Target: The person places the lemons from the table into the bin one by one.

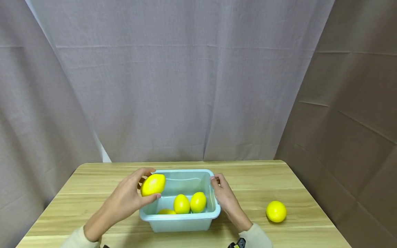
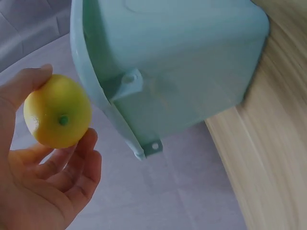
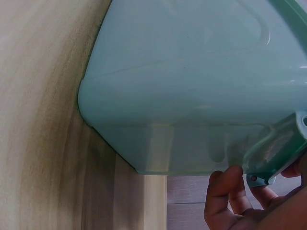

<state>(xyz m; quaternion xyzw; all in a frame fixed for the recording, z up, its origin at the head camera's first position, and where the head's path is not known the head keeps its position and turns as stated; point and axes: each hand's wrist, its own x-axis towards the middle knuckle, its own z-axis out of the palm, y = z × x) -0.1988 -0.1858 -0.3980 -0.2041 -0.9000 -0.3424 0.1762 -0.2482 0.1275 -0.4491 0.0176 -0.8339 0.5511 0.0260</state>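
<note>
A yellow lemon (image 1: 153, 185) is held between the thumb and fingers of my left hand (image 1: 125, 198), over the left rim of a light blue-green plastic bin (image 1: 181, 225). Its green stem end faces the camera in the left wrist view, where the lemon (image 2: 57, 111) appears beside the bin's outer wall (image 2: 192, 81). Inside the bin lie two whole-looking lemons (image 1: 181, 204) and a third (image 1: 166, 211), mostly hidden by the front rim. My right hand (image 1: 227, 198) grips the bin's right rim, fingers curled around its edge near the handle (image 3: 278, 148).
A round yellow fruit (image 1: 276, 211) sits on the wooden table (image 1: 254, 179), to the right of the bin. Grey curtains (image 1: 173, 86) hang behind the table's back edge, and a brownish one (image 1: 350, 137) hangs along the right side.
</note>
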